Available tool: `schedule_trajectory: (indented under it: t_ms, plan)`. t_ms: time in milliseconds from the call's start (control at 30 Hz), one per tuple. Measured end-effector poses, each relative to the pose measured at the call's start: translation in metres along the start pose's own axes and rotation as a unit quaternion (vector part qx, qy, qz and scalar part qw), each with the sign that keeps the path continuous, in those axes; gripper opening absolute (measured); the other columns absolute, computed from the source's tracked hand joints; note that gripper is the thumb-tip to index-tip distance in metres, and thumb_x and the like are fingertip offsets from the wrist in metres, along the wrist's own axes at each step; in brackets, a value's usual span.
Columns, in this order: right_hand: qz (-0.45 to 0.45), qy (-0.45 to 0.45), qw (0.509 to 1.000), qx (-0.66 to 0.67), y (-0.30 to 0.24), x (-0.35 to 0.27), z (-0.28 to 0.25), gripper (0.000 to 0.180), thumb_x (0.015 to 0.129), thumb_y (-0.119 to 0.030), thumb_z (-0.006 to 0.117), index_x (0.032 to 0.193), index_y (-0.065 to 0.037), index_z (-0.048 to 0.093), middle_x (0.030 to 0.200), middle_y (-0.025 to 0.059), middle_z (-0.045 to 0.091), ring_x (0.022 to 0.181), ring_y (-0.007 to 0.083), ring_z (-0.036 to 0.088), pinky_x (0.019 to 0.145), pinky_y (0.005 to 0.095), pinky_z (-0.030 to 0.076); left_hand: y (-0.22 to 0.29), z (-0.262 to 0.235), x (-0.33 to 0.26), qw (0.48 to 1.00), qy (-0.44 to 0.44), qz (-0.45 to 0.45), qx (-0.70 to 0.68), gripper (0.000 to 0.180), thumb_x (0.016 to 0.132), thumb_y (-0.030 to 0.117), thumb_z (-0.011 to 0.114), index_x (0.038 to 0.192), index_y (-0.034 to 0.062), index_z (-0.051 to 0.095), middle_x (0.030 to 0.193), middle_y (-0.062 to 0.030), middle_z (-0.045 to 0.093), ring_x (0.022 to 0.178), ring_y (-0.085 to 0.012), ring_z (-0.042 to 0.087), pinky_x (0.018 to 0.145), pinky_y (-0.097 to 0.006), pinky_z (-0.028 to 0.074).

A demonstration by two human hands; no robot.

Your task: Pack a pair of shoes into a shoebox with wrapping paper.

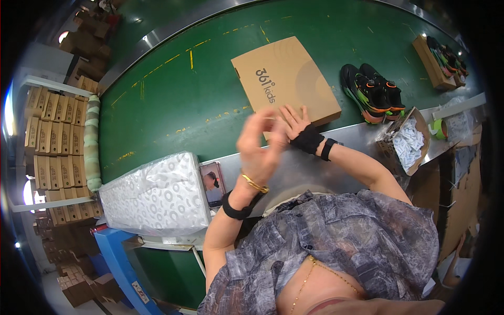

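Note:
A closed brown cardboard shoe box (286, 79) lies on the green conveyor belt (173, 100). My right hand (295, 123), in a black wrist brace, rests flat on the box's near edge with its fingers spread. My left hand (258, 147), wearing a gold bracelet and a black wristband, is raised just in front of the box. It is blurred, with its fingers drawn together near my right hand's fingers. Whether it pinches something small is not clear. A pair of black shoes (373, 92) with green and orange trim stands on the belt right of the box.
A stack of white patterned wrapping paper (157, 194) and a phone (212, 184) lie on the metal ledge at left. A carton of white packets (407, 142) sits at right. Another open box with shoes (438, 60) is farther along. Flat cardboard boxes (52, 136) fill shelves at left.

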State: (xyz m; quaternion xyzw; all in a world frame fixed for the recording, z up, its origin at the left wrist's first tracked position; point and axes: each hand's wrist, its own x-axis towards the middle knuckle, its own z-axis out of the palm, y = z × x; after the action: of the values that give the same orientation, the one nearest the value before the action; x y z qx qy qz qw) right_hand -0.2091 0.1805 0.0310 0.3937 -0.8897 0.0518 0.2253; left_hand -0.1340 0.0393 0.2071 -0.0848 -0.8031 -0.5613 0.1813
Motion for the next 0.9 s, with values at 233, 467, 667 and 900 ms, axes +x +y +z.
schedule_trajectory:
  t_ms: [233,467,667,900]
  plan:
    - [0.047,0.166,0.949,0.263,0.012,0.023,-0.066,0.066,0.057,-0.015,0.064,0.118,0.003,0.044,0.123,0.0186,0.047,0.116,0.0309,0.044,0.093,0.0451,0.033,-0.108,0.003,-0.019,0.988,0.101,-0.026,0.115,0.055,0.091,0.034,0.04,0.132,-0.0015,0.03,0.134,-0.0188,0.031,0.122,-0.0285,0.035,0.096,-0.04,0.03]
    - [0.293,0.116,0.838,0.445,0.038,-0.016,-0.104,0.076,0.064,-0.021,0.066,0.13,-0.002,0.034,0.126,0.0168,0.045,0.115,0.0241,0.046,0.095,0.0315,0.035,-0.078,0.02,-0.004,0.967,-0.08,-0.002,0.242,0.066,0.087,0.049,0.037,0.133,0.0026,0.031,0.141,-0.0179,0.021,0.13,-0.0345,0.02,0.1,-0.055,0.015]
    - [0.307,0.122,0.823,0.463,0.034,0.008,-0.142,0.086,0.067,-0.024,0.07,0.136,-0.004,0.022,0.128,0.0179,0.042,0.114,0.0251,0.046,0.095,0.0321,0.036,-0.061,0.044,0.003,0.919,-0.111,0.094,0.367,0.074,0.075,0.048,0.058,0.133,0.0093,0.034,0.141,-0.0134,0.025,0.13,-0.0339,0.02,0.094,-0.064,0.013]
    - [0.333,0.14,0.867,0.344,0.079,-0.003,-0.149,0.034,0.078,-0.017,0.06,0.111,-0.005,0.058,0.113,0.0156,0.055,0.105,0.0227,0.053,0.092,0.0297,0.038,-0.046,0.064,0.018,0.903,-0.116,0.117,0.397,0.088,0.054,0.027,0.078,0.13,0.0101,0.037,0.137,-0.0103,0.032,0.127,-0.0296,0.028,0.093,-0.059,0.025]
